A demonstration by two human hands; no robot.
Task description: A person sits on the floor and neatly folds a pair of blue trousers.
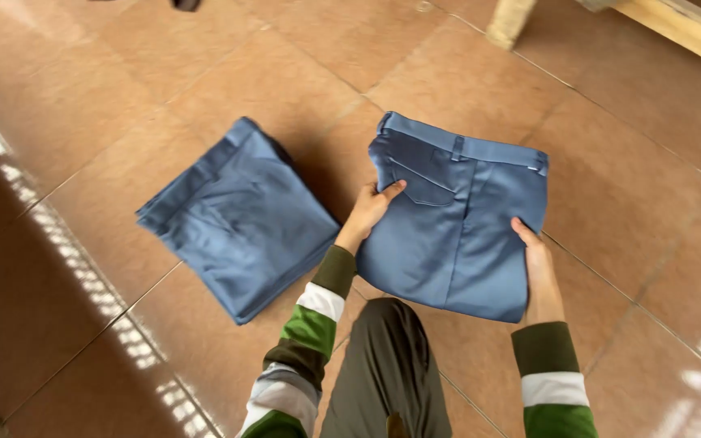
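Note:
A folded pair of blue trousers [460, 219] lies on the brown tiled floor, waistband and a back pocket facing up. My left hand [371, 209] grips its left edge, thumb on top of the fabric near the pocket. My right hand [539, 272] grips its right edge lower down, fingers on the cloth. A second folded stack of blue cloth [241, 219] lies flat on the floor to the left, apart from both hands. My sleeves are striped green, white and dark.
My knee in dark olive trousers [383, 373] juts up at the bottom centre. A pale wooden bench leg [509, 23] and beam [683, 28] stand at the top right. Bright light glares off the tiles at the left.

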